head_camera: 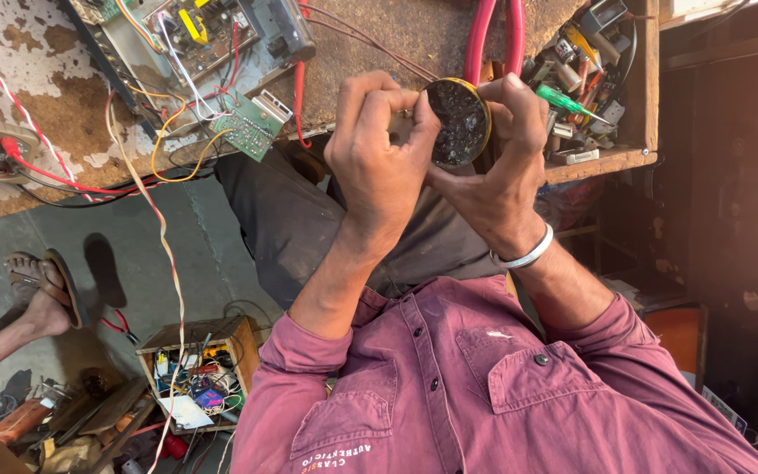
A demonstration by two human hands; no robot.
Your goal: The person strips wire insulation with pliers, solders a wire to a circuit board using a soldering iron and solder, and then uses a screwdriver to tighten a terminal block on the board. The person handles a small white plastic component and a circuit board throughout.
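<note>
You are holding a small round tin point(458, 123) with a yellow rim and dark contents between both hands; no labels, signs or screens are showing.

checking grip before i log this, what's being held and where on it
A small round tin of dark paste, pinched at its rim by both the left hand and the right hand.

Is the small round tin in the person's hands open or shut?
Open. The round tin shows no lid, and its dark, lumpy contents are exposed; the left hand and right hand both grip it.
</note>
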